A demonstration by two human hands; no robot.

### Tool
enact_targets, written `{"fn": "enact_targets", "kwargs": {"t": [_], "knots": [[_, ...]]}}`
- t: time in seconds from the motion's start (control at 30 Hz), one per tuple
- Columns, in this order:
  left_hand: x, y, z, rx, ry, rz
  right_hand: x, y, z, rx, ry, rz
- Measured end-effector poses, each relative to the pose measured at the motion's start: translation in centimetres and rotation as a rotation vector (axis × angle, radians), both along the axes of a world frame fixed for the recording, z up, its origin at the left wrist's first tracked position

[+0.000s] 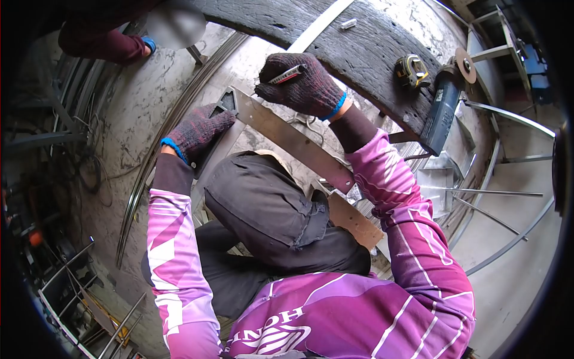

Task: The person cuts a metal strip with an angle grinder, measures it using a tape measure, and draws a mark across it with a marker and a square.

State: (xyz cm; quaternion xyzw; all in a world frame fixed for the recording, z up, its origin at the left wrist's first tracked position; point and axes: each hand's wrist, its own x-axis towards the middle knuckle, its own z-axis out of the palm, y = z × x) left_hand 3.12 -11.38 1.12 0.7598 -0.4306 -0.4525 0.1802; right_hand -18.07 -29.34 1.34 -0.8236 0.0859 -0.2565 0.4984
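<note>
My right hand, in a dark knitted glove with a blue cuff, is closed around a marker pen. It is raised above the far end of a flat metal bar, which slants down to the right past my knee. My left hand, gloved the same way, grips a metal square at that end of the bar. The square's dark triangular head shows beyond my fingertips; part of it is hidden under the glove.
A worn wooden bench carries a tape measure, an angle grinder and a pale strip. Long metal rods lie on the floor to the left. Another person's leg is at upper left. A brown plate lies by my knee.
</note>
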Motion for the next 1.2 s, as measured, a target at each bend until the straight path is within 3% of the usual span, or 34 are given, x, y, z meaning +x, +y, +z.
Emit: {"fn": "enact_targets", "kwargs": {"t": [0.57, 0.67, 0.73, 0.87, 0.97, 1.03, 1.1, 1.2], "knots": [[0.4, 0.2, -0.9, -0.04, 0.003, -0.016, 0.2, -0.3, -0.7, -0.012, -0.037, 0.067], [0.3, 0.3, -1.1, -0.059, 0.03, 0.001, -0.3, -0.5, -0.3, 0.022, 0.0, 0.083], [0.3, 0.3, -1.0, -0.068, 0.02, 0.002, -0.6, -0.7, 0.6, 0.008, 0.189, 0.092], [0.3, 0.2, -0.9, -0.08, -0.022, -0.026, -0.4, -1.0, 0.2, -0.073, 0.126, 0.082], [-0.1, 0.5, -1.0, -0.089, 0.032, 0.031, -0.3, -0.8, 0.5, 0.008, 0.107, -0.033], [-0.3, 0.9, -0.4, -0.111, 0.077, 0.083, -0.4, -0.8, 0.4, 0.248, 0.069, -0.062], [-0.5, 1.8, 0.7, -0.142, 0.121, 0.094, -0.6, -1.1, 0.0, 0.262, 0.038, -0.025], [-1.7, 3.0, 2.3, -0.203, 0.025, 0.08, -0.4, -0.8, -0.2, 0.508, -0.095, 0.013]]}}
